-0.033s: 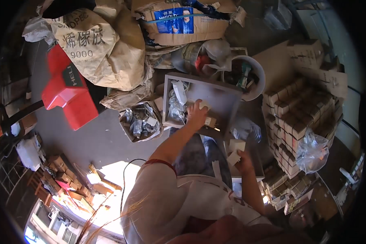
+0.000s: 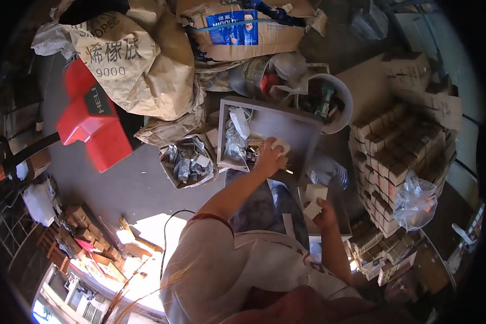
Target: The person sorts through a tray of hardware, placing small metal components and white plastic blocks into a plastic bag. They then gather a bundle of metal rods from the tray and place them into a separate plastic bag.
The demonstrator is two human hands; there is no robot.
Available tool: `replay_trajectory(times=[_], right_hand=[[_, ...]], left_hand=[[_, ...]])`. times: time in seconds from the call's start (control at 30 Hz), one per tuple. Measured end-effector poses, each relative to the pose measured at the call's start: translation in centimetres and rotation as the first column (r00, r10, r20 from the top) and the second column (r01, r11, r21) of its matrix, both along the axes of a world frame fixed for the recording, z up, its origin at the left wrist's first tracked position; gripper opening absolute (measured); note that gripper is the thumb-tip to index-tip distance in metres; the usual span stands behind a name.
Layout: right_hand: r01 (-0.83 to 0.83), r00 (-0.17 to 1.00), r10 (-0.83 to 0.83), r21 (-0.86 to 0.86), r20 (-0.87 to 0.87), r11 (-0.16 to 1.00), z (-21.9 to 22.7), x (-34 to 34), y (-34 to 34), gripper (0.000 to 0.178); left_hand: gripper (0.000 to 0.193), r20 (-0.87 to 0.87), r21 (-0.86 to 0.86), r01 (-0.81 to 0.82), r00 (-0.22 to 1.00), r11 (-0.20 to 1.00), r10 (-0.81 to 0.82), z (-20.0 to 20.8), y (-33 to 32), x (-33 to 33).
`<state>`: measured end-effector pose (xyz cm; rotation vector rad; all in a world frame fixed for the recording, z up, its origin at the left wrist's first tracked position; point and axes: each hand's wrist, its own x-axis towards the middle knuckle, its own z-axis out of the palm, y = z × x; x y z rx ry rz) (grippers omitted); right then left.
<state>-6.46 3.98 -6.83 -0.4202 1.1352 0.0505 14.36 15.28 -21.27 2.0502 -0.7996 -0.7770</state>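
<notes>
My left hand [image 2: 269,160] is over a shallow grey wooden tray [image 2: 300,123], its fingers closed on a small cream-coloured box [image 2: 280,145]. Beneath and beside that hand lie small metal parts [image 2: 252,153], partly hidden by it. Clear plastic bags [image 2: 234,141] and a white packet [image 2: 239,122] fill the tray's left side. Lower and to the right, my right hand [image 2: 325,214] grips small pale boxes [image 2: 315,198], held close together. Which of their sides are open or closed is too small to tell.
An open carton of bagged parts [image 2: 187,163] stands left of the tray. Behind it are a large paper sack [image 2: 164,81] and a round bucket [image 2: 344,93]. Stacked tied boxes [image 2: 397,146] rise at the right; a red machine cover [image 2: 94,129] is at the left.
My left hand has shifted slightly right across the tray with the small box, uncovering some metal parts. The right hand and its boxes have stayed nearly where they were.
</notes>
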Motion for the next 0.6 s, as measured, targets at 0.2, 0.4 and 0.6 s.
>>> replay_trajectory(times=[0.2,0.4,0.6], right_hand=[[0.102,0.946,-0.144,0.157,0.29,0.982,1.1,0.7,-0.6,0.056],[0.06,0.945,-0.078,0.067,0.317,0.996,3.6,2.0,-0.4,0.058],[0.169,0.931,-0.143,-0.048,0.336,0.984,5.4,-1.7,-1.7,0.057]], left_hand=[[0.037,-0.463,-0.351,-0.102,0.883,0.931,-0.079,7.3,-1.4,-8.3],[0.033,-0.806,-0.256,-0.254,0.588,0.933,-0.061,9.7,-0.6,-9.2],[0.031,-0.798,-0.072,0.088,0.592,0.993,-0.111,9.0,-2.3,-4.9]])
